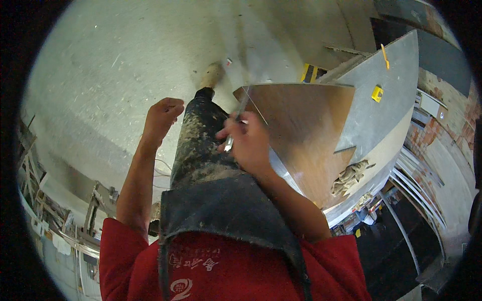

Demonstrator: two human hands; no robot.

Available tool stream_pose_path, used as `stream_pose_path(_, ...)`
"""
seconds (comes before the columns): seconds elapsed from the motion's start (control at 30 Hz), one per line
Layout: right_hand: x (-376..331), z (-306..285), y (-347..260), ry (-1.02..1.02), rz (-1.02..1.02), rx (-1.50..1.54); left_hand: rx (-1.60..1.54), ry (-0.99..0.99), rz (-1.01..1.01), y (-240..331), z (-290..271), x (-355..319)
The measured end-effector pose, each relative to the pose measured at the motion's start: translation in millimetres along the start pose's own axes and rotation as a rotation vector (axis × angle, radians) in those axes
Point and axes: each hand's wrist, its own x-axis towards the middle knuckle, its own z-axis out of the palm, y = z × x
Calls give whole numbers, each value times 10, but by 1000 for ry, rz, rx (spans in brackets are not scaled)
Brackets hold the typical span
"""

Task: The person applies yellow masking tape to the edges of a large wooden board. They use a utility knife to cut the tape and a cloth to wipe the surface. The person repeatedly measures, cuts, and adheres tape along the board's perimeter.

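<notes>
While the right hand (247, 141) is pinching a slim silvery marking tool (236, 125) against the near corner of the brown wooden panel (306, 135), the person is leaning over the workbench and tracing along a thin pale line that is running off from the tool tip across the veneer. That line is reaching only a short way in, so I am judging the marking as barely begun, with most of the panel face bare. The left hand (161, 116) is hanging clear over the pale concrete floor (110, 65), fingers curled loosely inward and holding nothing (as far as I can tell). Further along the grey bench top (381, 110), a small yellow square object (377, 93) is lying flat, and a thin yellow stick (384, 56) is sitting near the far edge. Down on the floor past the panel, a yellow-and-black striped block (310, 73) is showing, its markings too small to make out. Crumpled tan work gloves (350, 176) are lying at the bench's near edge.
</notes>
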Motion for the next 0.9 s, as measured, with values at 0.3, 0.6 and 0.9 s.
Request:
stream_pose_path(0.3, -304, 78, -143, -238, -126, -31, 186, -2, 15, -294, -7, -174)
stream_pose_path(0.6, -637, -455, 165, 83, -125, 233, 308, 5, 878, 821, 944, 188)
stream_pose_path(0.9, -1338, -697, 1044, 195, -247, 487, 340, -134, 922, 953, 1032, 560)
